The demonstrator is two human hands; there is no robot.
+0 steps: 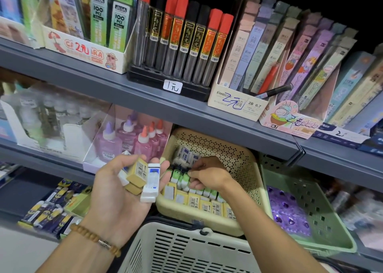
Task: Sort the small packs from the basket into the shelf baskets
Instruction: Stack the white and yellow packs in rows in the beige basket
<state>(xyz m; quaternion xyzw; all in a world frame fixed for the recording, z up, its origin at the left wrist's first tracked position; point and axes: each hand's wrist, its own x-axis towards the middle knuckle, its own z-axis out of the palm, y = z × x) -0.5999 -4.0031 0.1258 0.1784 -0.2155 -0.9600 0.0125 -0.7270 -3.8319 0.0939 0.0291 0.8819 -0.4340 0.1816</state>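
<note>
My left hand (116,192) is palm up in front of the shelf and holds several small packs: a white pack with a blue label (150,182) and tan packs (137,174) beside it. My right hand (207,174) reaches into the cream perforated shelf basket (244,163), its fingers curled on the green-and-white packs (180,178) standing in a row there. Yellow barcode packs (205,205) fill the basket's front; white-and-blue packs (187,154) lie at its back. The white slatted carry basket (186,250) sits below my arms.
A green basket (323,221) with purple packs stands to the right. Glue bottles (132,140) sit left of the cream basket. Dark blue and yellow packs (49,208) lie lower left. The grey shelf edge (186,109) overhangs just above the baskets.
</note>
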